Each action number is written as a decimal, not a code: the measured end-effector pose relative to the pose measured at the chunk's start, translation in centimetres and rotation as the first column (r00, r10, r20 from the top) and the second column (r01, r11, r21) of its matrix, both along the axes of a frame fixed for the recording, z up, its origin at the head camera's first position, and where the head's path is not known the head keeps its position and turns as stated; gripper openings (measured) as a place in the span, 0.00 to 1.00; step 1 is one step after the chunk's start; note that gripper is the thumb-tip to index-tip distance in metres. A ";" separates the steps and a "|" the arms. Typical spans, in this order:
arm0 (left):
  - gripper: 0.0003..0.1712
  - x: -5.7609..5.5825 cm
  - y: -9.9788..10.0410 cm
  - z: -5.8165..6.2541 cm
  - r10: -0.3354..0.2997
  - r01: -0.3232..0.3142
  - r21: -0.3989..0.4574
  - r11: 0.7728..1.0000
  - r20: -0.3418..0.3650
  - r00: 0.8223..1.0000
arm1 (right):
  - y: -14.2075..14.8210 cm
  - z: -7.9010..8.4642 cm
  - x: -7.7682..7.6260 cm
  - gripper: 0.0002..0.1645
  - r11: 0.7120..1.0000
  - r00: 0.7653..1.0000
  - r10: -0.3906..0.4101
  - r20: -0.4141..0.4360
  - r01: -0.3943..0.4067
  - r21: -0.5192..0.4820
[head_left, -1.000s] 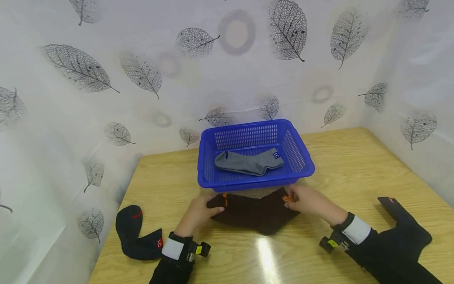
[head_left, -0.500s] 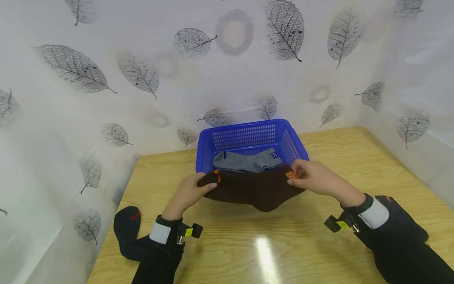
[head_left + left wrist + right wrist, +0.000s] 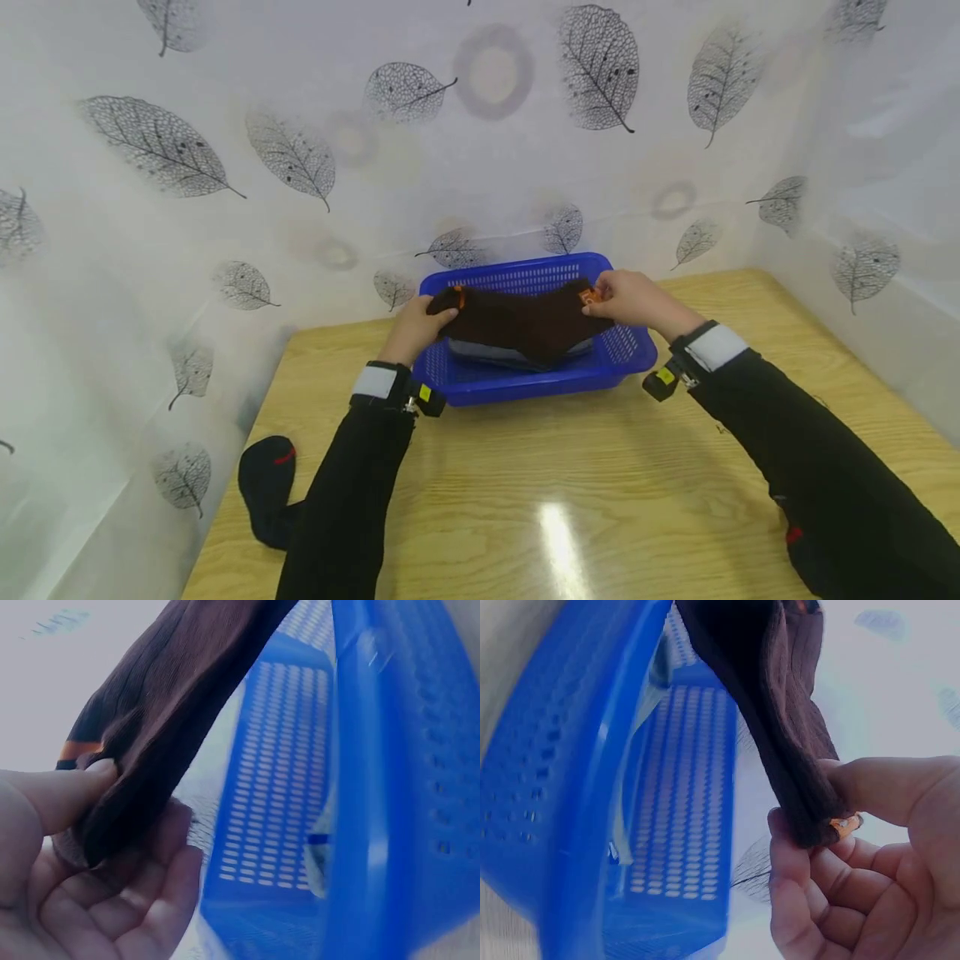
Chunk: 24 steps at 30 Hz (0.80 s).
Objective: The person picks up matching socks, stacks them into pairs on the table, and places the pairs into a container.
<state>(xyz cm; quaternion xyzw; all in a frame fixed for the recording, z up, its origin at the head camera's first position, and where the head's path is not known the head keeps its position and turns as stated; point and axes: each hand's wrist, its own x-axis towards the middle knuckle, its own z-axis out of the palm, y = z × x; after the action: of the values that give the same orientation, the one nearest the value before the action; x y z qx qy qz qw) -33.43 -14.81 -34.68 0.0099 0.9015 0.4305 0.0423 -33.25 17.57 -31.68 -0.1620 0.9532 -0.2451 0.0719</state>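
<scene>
A dark brown sock (image 3: 525, 321) with an orange stripe and an orange label is stretched between both hands, above the blue basket (image 3: 525, 387). My left hand (image 3: 414, 327) pinches its toe end between thumb and fingers, as the left wrist view also shows. At the cuff, by the orange label, my right hand (image 3: 633, 302) holds it the same way; the cuff (image 3: 806, 817) shows up close in the right wrist view. Inside the basket lies a grey sock (image 3: 495, 354), mostly covered from view by the brown one.
On the left of the wooden table (image 3: 510, 492) lies a black sock (image 3: 266, 483) with a red stripe, partly behind the left sleeve. Another dark piece with a red mark (image 3: 795, 533) shows beneath the right sleeve. A leaf-patterned covering (image 3: 337, 167) hangs behind the table.
Both hands have carried the brown sock forward and up, from the table in front of the basket to above it. The grey sock is now largely hidden.
</scene>
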 end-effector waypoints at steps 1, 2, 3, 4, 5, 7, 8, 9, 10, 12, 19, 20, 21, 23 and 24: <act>0.17 -0.6 0.2 0.1 0.017 -0.017 -0.025 1.000 0.001 1.000 | -0.1 -0.1 -0.6 0.19 1.000 1.000 -0.009 0.009 0.009 0.010; 0.18 -1.1 0.5 0.2 0.038 -0.038 -0.059 0.998 0.000 0.999 | -0.2 -0.2 -1.2 0.18 1.000 0.999 -0.019 0.026 0.019 0.022; 0.18 -1.6 0.6 0.1 0.054 -0.054 -0.102 0.993 -0.004 0.999 | -0.4 -0.3 -1.8 0.18 0.999 0.999 -0.024 0.028 0.022 0.040; 0.19 -2.2 0.7 0.0 0.075 -0.074 -0.135 0.988 0.006 0.997 | -0.6 -0.5 -2.4 0.17 0.998 0.999 -0.024 0.033 0.022 0.055; 0.19 -2.8 0.8 -0.2 0.097 -0.092 -0.175 0.980 0.019 0.995 | -0.9 -0.7 -2.9 0.16 0.997 0.999 -0.017 0.032 0.014 0.076; 0.22 -4.1 0.9 -1.0 0.143 -0.130 -0.249 0.960 0.036 0.989 | -1.5 -0.9 -3.7 0.14 0.994 0.999 -0.014 0.050 0.009 0.113; 0.24 -4.8 1.0 -1.5 0.163 -0.143 -0.286 0.948 0.045 0.986 | -1.8 -1.0 -4.0 0.14 0.992 0.998 -0.014 0.061 0.006 0.129; 0.28 -6.0 0.9 -2.8 0.179 -0.165 -0.307 0.937 0.020 0.984 | -2.1 -1.1 -4.3 0.15 0.990 0.997 -0.016 0.071 0.006 0.141; 0.30 -6.5 1.2 -3.3 0.193 -0.173 -0.324 0.930 0.033 0.981 | -2.3 -1.2 -4.6 0.16 0.989 0.996 -0.020 0.092 0.006 0.149; 0.31 -7.4 1.3 -4.0 0.202 -0.175 -0.360 0.916 0.039 0.979 | -2.9 -1.5 -5.0 0.16 0.982 0.991 -0.045 0.123 0.021 0.186; 0.24 -6.4 2.8 -3.1 0.140 -0.068 -0.440 0.895 0.133 0.981 | -3.3 -3.6 -6.2 0.12 0.954 0.961 -0.145 0.236 0.072 0.291; 0.23 -6.1 2.9 -2.9 0.131 -0.054 -0.451 0.891 0.141 0.981 | -3.2 -3.9 -6.4 0.12 0.949 0.957 -0.155 0.245 0.075 0.305; 0.23 -5.8 3.1 -2.8 0.125 -0.042 -0.464 0.885 0.148 0.981 | -3.1 -4.2 -6.6 0.13 0.945 0.956 -0.158 0.248 0.074 0.318; 0.21 -5.4 3.3 -2.5 0.125 -0.032 -0.480 0.877 0.164 0.978 | -3.0 -4.7 -6.9 0.13 0.941 0.951 -0.167 0.261 0.074 0.330; 0.21 -5.3 3.3 -2.4 0.129 -0.030 -0.491 0.871 0.168 0.977 | -3.0 -4.9 -7.1 0.13 0.939 0.953 -0.163 0.255 0.071 0.337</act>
<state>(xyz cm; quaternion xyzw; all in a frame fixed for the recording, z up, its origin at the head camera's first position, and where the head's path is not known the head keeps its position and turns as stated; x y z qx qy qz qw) -38.76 -11.49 -37.12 -0.0805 0.9717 0.1908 0.1137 -40.34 14.54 -36.55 -0.0543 0.9687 -0.1092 0.2164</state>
